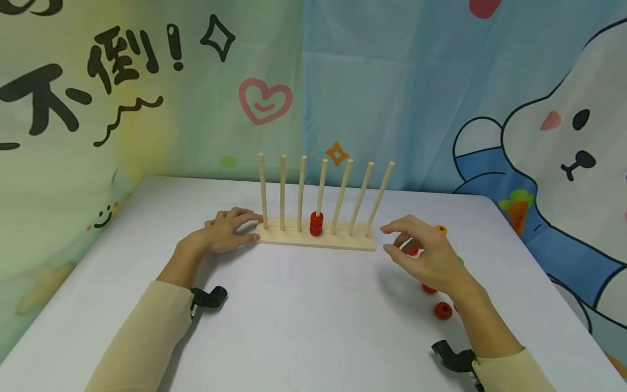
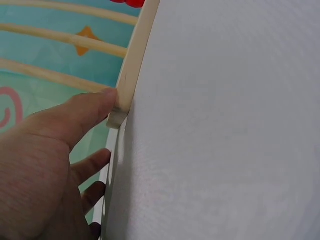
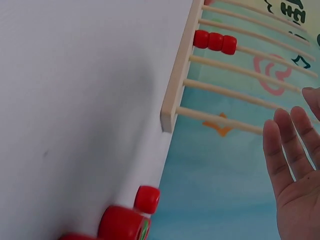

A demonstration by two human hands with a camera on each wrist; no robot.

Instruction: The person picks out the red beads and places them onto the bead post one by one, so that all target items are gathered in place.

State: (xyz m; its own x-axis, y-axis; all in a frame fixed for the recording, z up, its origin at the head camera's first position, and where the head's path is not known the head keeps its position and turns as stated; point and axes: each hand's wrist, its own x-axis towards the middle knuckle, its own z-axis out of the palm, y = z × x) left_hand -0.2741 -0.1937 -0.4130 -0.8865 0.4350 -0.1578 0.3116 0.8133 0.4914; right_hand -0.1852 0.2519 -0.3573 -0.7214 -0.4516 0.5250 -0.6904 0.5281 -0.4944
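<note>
A wooden peg rack (image 1: 323, 239) with several upright rods stands toward the back of the table. Three red beads (image 1: 316, 224) are stacked at the foot of its middle rod. My left hand (image 1: 226, 231) holds the rack's left end, thumb at the front corner and index finger toward the back; the left wrist view shows the thumb (image 2: 102, 102) against the wood. To the right of the rack hovers my right hand (image 1: 423, 251), thumb and fingers apart, nothing between them. Loose red beads (image 1: 443, 311) lie beneath and beside it, partly hidden by the hand.
An orange-yellow bead (image 1: 441, 229) and a green bead (image 1: 460, 261) show past the right hand. The white tabletop (image 1: 303, 316) reaches back to a printed curtain (image 1: 372, 81). Black wrist cameras (image 1: 209, 298) sit on both sleeves.
</note>
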